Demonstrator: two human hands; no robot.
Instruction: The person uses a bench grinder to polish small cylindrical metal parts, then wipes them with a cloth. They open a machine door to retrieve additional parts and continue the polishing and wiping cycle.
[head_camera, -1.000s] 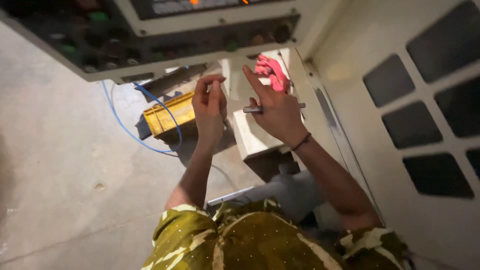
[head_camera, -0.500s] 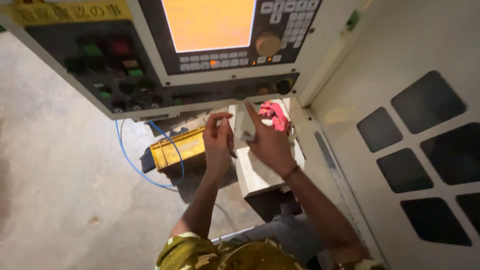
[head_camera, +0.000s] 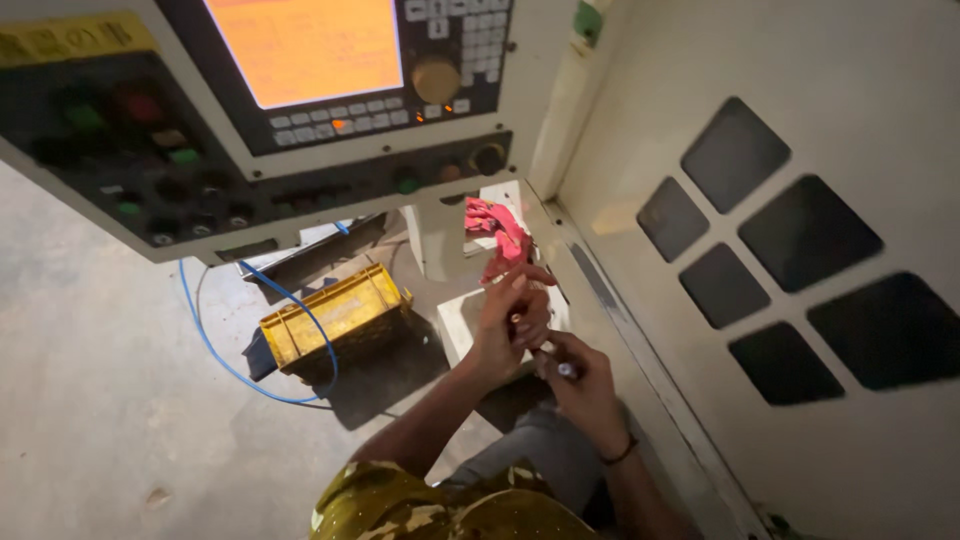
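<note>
Two hands meeting, left hand (head_camera: 510, 325), right hand (head_camera: 585, 385) gripping small metal tool (head_camera: 562, 368), yellow crate (head_camera: 335, 315) nearby

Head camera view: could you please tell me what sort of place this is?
Probably a machine shop or factory floor: a machine's control panel with an orange screen and buttons, a yellow crate on the concrete floor, and a red rag.
</note>
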